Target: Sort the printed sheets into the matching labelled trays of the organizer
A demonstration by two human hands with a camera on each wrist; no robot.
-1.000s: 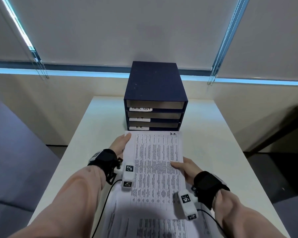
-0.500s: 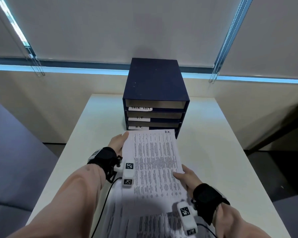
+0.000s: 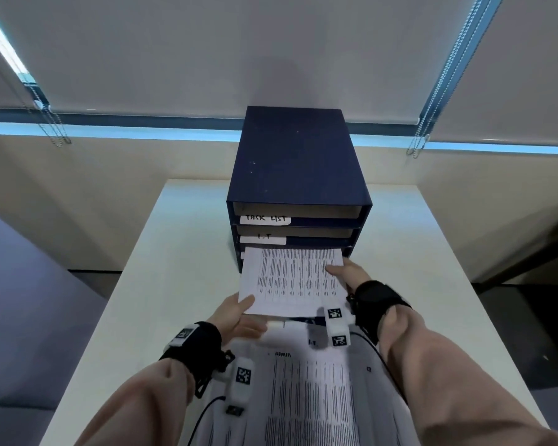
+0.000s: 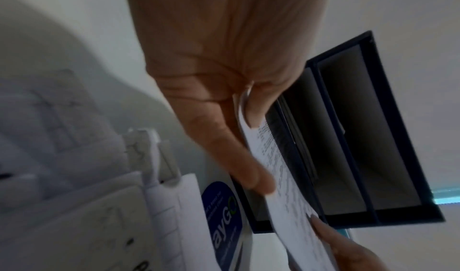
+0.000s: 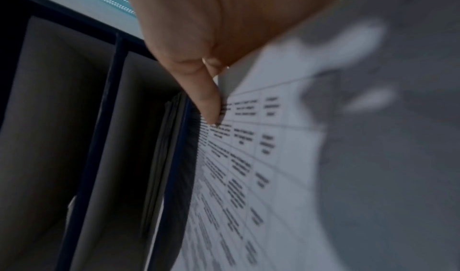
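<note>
White sheet (image 3: 290, 278) pinched between hands, entering organizer (image 3: 298, 162)

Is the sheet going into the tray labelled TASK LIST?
No, the sheet enters a lower slot of the organizer, beneath the I.T label.

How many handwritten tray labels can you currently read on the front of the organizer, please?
2: the TASK LIST label on the top tray and the I.T label on the tray below it. The sheet going into the organizer may hide a third.
</note>
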